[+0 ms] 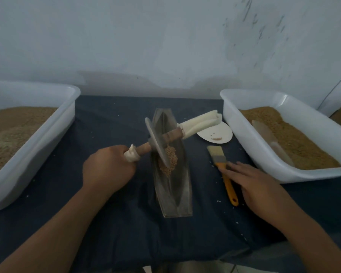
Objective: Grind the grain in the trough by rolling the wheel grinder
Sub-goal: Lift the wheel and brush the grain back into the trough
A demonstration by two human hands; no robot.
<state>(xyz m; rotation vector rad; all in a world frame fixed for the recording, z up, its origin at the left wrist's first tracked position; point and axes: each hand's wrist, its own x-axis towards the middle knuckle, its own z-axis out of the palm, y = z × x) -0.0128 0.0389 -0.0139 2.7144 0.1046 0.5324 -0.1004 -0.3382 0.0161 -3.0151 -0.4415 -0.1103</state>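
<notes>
A long grey boat-shaped trough [172, 192] lies lengthwise in the middle of the dark cloth. A small heap of tan grain [170, 159] sits in its groove. The metal wheel grinder [157, 141] stands tilted in the trough on the grain, with a wooden axle through it. My left hand [108, 168] is shut on the cloth-wrapped left end of the axle. The right end of the axle [197, 123], wrapped in white cloth, sticks out free. My right hand [252, 184] lies flat on the cloth, fingers spread, over the orange-handled brush [222, 168].
Two white plastic tubs hold brown grain: one at the left [47, 138], one at the right [264, 152] with a scoop [270, 138] lying in it. A white paper plate [217, 133] sits behind the brush. A pale wall rises behind the table.
</notes>
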